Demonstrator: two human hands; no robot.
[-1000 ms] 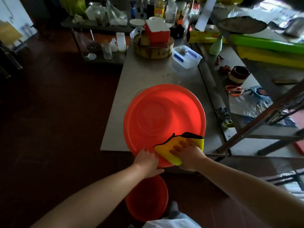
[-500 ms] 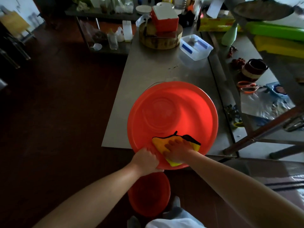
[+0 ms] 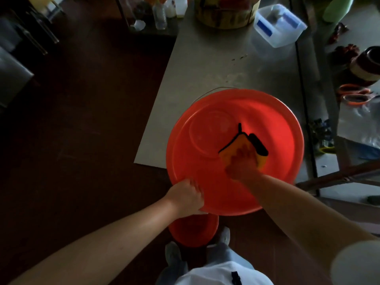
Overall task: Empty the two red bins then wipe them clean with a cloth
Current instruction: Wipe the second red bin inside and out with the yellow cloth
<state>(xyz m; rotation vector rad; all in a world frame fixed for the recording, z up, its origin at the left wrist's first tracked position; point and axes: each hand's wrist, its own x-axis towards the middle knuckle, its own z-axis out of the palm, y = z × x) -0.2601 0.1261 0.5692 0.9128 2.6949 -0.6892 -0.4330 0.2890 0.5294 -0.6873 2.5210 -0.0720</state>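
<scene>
A grey steel table (image 3: 205, 64) runs away from the viewer over a dark reddish-brown floor (image 3: 92, 120). At its near end sits a large red bin (image 3: 277, 124), its near side jutting past the table's edge. At the far end stand a round wooden chopping block (image 3: 224, 17) and, just to its right, a clear plastic box (image 3: 279, 25). A second table (image 3: 327, 167) adjoins on the right, carrying a brown pot (image 3: 366, 64) and orange scissors (image 3: 354, 95). A smaller red bin (image 3: 193, 231) stands on the floor.

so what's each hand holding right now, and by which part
The left hand grips the big red bin by its near rim. The right hand presses down on the middle of the yellow cloth inside the bin.
</scene>
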